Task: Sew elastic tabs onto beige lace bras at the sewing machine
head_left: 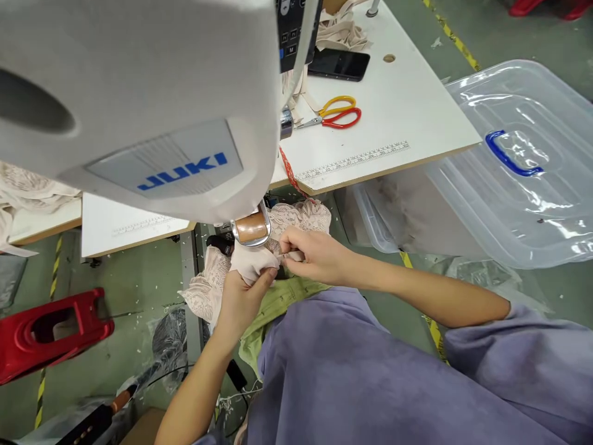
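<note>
My left hand [243, 300] grips smooth pale beige fabric [250, 259], the thumb pressed on top, just below the front end of the white JUKI sewing machine [180, 105]. To its right, my right hand [312, 252] is closed in a pinch on an edge of the same fabric. Pale pink lace [210, 284] spreads to the left of the hands and behind them. The machine head hides the needle area. A shiny metal and brown part [251, 227] sits directly above the fabric. Green cloth [287, 303] lies under the hands, over my lap.
On the white table [393, 99] are red and yellow scissors [340, 114], a black phone [339, 64] and beige strips [343, 31]. A clear plastic bin lid [532, 204] is at the right. A red stool [55, 334] stands on the floor at the left.
</note>
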The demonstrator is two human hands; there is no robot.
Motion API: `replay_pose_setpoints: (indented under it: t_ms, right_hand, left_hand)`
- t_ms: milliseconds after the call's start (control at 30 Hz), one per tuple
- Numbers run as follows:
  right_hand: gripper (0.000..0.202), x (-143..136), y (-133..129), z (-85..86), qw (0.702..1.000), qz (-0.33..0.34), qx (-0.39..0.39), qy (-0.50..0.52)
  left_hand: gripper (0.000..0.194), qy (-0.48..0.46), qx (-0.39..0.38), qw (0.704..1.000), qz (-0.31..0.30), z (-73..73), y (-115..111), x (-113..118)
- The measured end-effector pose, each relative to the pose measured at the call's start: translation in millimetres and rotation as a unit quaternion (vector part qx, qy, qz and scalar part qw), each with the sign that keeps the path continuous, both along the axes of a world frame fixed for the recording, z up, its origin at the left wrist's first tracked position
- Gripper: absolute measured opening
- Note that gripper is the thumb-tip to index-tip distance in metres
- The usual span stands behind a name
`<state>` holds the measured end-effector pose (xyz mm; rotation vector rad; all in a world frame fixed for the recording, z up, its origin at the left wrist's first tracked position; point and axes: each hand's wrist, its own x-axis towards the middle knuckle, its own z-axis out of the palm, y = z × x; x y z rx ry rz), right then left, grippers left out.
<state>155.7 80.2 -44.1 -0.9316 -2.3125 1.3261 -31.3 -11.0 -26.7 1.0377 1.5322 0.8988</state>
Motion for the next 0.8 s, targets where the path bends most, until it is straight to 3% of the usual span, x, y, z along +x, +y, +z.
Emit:
replay_pose_setpoints:
  t_ms: [167, 367, 467, 633, 700, 800]
  right_hand:
    - [0.014, 1.9, 7.4, 5.0, 0.999, 0.021, -0.03, -0.008]
    - [0.02, 3.5, 21.7, 3.9, 0.992, 0.052, -0.115, -0.009]
    - [0.024, 2.5, 21.7, 1.3, 0.978, 0.022, -0.208, 0.01]
    - [0.027, 3.2, 16.2, 3.5, 0.927, 0.009, -0.37, 0.056]
    - [0.027, 3.9, 14.0, 4.9, 0.923, 0.0, -0.379, 0.06]
    - [0.028, 3.6, 10.1, 6.7, 0.942, -0.02, -0.331, 0.042]
  left_hand:
    - [0.021, 0.055, 0.004, 0.998, -0.002, 1.7, 3.8, 1.8]
    - [0.022, 0.014, -0.024, 0.999, 0.023, 0.1, 6.0, 0.4]
    - [0.021, -0.037, -0.022, 0.998, 0.042, -2.2, 7.0, 1.4]
    - [0.022, -0.117, -0.031, 0.989, 0.087, -8.7, 8.6, 6.5]
    - [0.022, -0.137, -0.017, 0.985, 0.105, -12.2, 9.0, 9.2]
    - [0.023, -0.152, 0.004, 0.981, 0.123, -13.2, 10.6, 14.9]
